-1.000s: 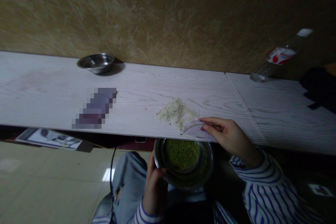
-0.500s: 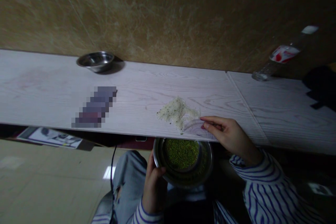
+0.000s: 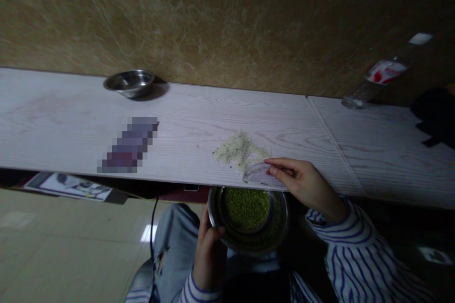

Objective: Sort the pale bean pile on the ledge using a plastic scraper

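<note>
Mung beans [image 3: 246, 209], small and green, mound inside a steel bowl [image 3: 249, 245].

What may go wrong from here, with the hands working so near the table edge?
The pale grains lie close to the table edge, beside the curved purple-and-white piece under the right hand, so they might scatter onto the floor. The steel bowl of green beans seems held by the left hand alone, so it might tilt and spill.
</note>
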Available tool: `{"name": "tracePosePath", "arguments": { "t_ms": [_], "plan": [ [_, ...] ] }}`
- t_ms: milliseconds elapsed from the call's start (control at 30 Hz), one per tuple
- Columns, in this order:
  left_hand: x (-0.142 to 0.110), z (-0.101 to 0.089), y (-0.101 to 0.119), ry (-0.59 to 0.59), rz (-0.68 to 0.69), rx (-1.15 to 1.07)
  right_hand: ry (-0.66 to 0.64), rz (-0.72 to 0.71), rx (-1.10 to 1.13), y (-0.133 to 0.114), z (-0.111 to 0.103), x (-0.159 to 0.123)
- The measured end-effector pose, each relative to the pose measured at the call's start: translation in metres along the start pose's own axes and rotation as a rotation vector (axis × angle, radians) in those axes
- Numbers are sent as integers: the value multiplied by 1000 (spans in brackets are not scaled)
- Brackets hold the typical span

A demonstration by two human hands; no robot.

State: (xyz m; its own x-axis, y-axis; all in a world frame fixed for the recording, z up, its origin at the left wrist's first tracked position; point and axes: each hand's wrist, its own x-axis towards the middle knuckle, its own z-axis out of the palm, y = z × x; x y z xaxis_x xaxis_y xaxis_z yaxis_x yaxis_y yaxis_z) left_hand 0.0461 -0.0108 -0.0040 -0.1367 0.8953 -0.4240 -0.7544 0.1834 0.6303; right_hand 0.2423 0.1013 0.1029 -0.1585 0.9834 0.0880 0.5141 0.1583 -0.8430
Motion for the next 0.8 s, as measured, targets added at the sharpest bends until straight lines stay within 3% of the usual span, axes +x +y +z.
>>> {"name": "tracePosePath", "arguments": {
  "t_ms": [400, 800],
  "plan": [
    [1, 0, -1, -3, 11, -19, 44, -13, -41, 10, -3, 20],
    [2, 0, 0, 21, -2, 7, -56, -63, -3, 3, -4, 13]
  ]
}}
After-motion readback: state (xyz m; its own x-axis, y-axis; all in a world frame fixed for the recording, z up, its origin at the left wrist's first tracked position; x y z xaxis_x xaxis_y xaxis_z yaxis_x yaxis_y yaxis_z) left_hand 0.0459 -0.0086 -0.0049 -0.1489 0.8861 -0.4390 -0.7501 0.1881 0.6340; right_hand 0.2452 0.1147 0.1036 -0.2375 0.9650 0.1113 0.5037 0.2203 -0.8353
